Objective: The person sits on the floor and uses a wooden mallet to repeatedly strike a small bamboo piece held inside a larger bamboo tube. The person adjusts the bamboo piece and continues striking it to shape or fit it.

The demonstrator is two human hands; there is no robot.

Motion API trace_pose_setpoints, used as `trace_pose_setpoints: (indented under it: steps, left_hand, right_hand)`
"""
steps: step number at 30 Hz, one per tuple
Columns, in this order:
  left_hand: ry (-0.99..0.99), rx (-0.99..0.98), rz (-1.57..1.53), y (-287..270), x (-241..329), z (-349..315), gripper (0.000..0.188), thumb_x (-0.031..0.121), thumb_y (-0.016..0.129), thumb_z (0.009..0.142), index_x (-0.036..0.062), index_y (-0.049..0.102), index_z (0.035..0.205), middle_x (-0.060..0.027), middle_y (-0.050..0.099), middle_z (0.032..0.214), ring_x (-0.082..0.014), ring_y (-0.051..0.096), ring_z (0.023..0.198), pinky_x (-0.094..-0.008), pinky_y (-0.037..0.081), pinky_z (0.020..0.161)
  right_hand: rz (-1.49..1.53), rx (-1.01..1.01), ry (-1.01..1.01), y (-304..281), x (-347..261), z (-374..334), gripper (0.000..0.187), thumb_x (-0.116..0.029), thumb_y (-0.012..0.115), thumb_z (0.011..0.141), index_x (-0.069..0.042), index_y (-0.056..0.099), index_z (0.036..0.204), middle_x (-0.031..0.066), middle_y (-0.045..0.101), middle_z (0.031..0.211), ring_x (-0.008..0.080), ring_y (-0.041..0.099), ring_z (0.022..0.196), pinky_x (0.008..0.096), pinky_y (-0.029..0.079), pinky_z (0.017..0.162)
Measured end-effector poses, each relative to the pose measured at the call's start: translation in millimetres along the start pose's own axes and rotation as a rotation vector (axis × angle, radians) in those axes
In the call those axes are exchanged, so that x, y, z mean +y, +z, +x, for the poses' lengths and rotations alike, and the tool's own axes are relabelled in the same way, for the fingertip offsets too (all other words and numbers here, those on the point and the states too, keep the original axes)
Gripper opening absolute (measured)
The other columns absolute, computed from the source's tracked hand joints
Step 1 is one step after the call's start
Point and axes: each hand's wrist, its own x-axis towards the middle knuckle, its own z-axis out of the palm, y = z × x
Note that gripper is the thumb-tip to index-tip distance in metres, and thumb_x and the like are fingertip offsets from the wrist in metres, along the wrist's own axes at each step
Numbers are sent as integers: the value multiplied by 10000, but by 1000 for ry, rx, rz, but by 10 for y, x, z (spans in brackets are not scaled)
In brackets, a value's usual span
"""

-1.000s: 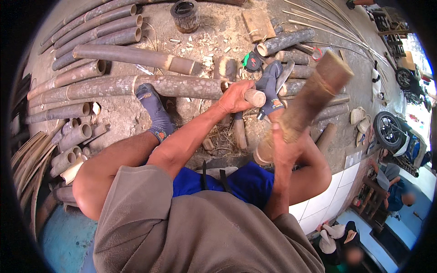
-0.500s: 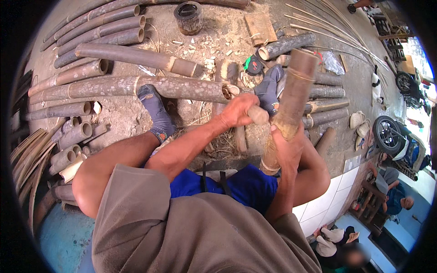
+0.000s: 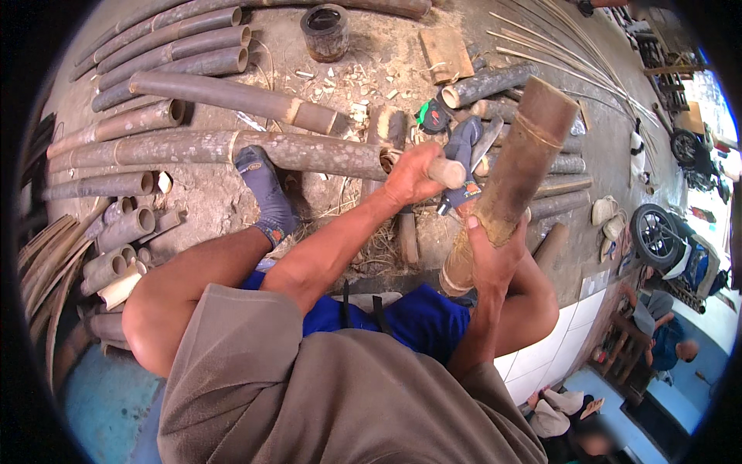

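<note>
My left hand [image 3: 415, 176] is closed around a wooden-handled tool [image 3: 447, 172], its blunt butt pointing right. The tool's other end goes into or against the open end of a long bamboo pole [image 3: 309, 153], so its working part is hidden. The pole lies across in front of me, with my left foot on or against it. In my right hand [image 3: 496, 246] is a bamboo mallet [image 3: 525, 143], gripped at its narrowed waist. The mallet's thick head tilts up and right, apart from the tool's butt; its lower end [image 3: 457, 274] sits above my lap.
Several bamboo poles [image 3: 178, 58] lie at the far left, and short cut pieces [image 3: 127, 226] at the left. Ahead are a dark round container [image 3: 325, 35], a wooden block [image 3: 445, 54], a tape measure [image 3: 433, 116] and scattered chips. People sit [image 3: 665, 332] at the lower right.
The mallet has swung right, away from the tool's butt, with my right hand around it. My left hand has shifted slightly, still on the tool. The pole stays put.
</note>
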Motion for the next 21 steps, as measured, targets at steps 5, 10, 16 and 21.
trace_pose_setpoints:
  steps: [5,10,16,21]
  left_hand:
    - [69,-234,62,6,-98,-23,432,327,863,745,57,570,912,-179,621,877,-407,642,866,-486,515,755]
    - [109,-325,23,-136,-202,-35,406,257,849,723,58,550,912,-155,566,864,-391,595,820,-480,481,741]
    - [121,-326,-18,-186,-348,-96,482,317,878,700,37,544,904,-160,584,864,-395,604,827,-477,489,737]
    - [45,-263,-68,-270,-270,-43,462,307,900,707,59,553,886,-142,579,827,-342,613,769,-456,497,716]
  right_hand:
    - [96,-111,-43,-86,-113,-146,698,-35,822,794,33,514,1417,173,699,1270,279,670,1197,407,500,1061]
    - [55,-82,58,-107,-82,-428,766,-70,841,787,38,483,1455,169,703,1263,284,680,1186,410,503,1060]
    - [-246,-156,88,298,113,-493,858,-160,905,726,39,481,1445,235,716,1243,340,719,1152,447,548,1007]
    - [-78,123,-38,118,14,-361,704,-185,863,783,11,548,1381,270,723,1183,406,731,1091,470,563,946]
